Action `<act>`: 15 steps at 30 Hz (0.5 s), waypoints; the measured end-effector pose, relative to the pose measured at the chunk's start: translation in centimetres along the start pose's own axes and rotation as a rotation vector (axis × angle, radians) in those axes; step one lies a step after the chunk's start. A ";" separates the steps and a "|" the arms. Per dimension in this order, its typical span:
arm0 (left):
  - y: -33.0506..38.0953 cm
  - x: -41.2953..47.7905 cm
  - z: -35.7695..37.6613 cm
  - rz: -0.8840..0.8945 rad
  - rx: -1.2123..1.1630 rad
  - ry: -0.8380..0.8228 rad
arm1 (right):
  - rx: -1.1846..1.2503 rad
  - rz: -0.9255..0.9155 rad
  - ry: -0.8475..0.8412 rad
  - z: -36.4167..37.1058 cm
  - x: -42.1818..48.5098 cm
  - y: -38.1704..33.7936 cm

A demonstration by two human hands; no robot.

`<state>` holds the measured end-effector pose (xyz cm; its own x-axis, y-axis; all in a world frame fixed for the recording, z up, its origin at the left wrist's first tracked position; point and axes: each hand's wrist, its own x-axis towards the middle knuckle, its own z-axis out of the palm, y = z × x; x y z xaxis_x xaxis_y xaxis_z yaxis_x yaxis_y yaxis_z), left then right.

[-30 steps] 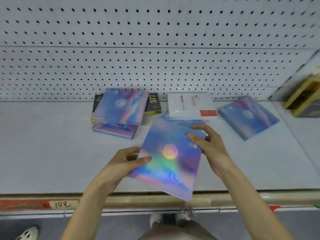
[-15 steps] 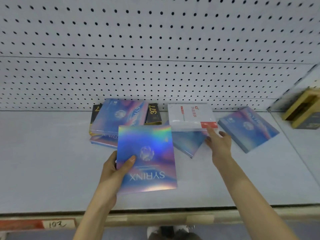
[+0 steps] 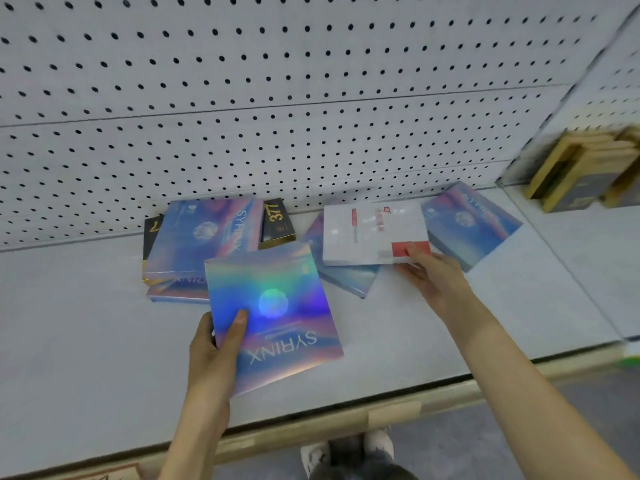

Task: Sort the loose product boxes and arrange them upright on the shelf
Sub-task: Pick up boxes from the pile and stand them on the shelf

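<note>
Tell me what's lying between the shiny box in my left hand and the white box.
Head view: a flat blue box, partly under the white box, lies between it and the shiny box, on bare shelf.

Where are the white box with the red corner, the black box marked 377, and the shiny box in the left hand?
white box [image 3: 375,233]: head view, middle of top face
black box [image 3: 277,221]: head view, printed top face
shiny box [image 3: 273,306]: head view, round emblem on front
</note>
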<state>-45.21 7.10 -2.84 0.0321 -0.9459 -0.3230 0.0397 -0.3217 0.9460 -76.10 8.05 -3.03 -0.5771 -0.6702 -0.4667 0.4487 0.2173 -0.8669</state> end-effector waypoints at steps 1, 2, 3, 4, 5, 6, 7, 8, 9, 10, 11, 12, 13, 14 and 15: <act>0.0 0.0 0.3 0.002 0.006 -0.007 | 0.021 -0.027 -0.024 -1.2 -0.8 -0.3; 0.0 -0.1 0.8 0.007 0.015 -0.015 | 0.025 -0.052 -0.028 -2.5 -1.5 -0.8; 0.0 -0.2 1.4 0.019 0.019 -0.025 | 0.012 -0.080 -0.016 -3.7 -2.1 -1.6; 0.1 -0.3 2.2 0.037 0.021 -0.040 | -0.023 -0.120 0.003 -4.9 -2.5 -2.6; 0.2 -0.5 3.2 0.059 0.024 -0.057 | -0.058 -0.165 0.022 -6.2 -2.9 -3.6; 0.2 -0.7 4.3 0.078 0.029 -0.077 | -0.086 -0.215 0.040 -7.5 -3.3 -4.6; 0.2 -1.1 5.5 0.091 0.030 -0.094 | -0.104 -0.264 0.055 -8.7 -3.7 -5.6; 0.2 -1.6 6.8 0.102 0.027 -0.116 | -0.124 -0.307 0.070 -10.1 -4.1 -6.5; 0.1 -2.1 8.2 0.114 0.020 -0.142 | -0.135 -0.337 0.085 -11.5 -4.5 -7.3; 0.0 -2.8 9.7 0.119 0.021 -0.164 | -0.141 -0.357 0.105 -13.2 -4.8 -8.0; -0.2 -3.7 11.2 0.124 0.017 -0.187 | -0.146 -0.372 0.124 -14.9 -5.1 -8.6; -0.2 -4.6 12.8 0.131 0.014 -0.216 | -0.158 -0.384 0.144 -16.8 -5.4 -9.2; -0.3 -5.6 14.4 0.139 0.014 -0.244 | -0.168 -0.394 0.161 -18.7 -5.7 -9.7; -0.4 -6.6 16.1 0.149 0.018 -0.274 | -0.179 -0.405 0.178 -20.7 -5.8 -10.3; -0.6 -7.5 17.6 0.165 0.020 -0.300 | -0.190 -0.421 0.191 -22.8 -5.9 -10.9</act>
<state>-63.09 13.65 -0.49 -0.2588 -0.9549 -0.1455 0.0392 -0.1609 0.9862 -93.12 25.80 5.24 -0.8042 -0.5892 -0.0783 0.0284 0.0934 -0.9952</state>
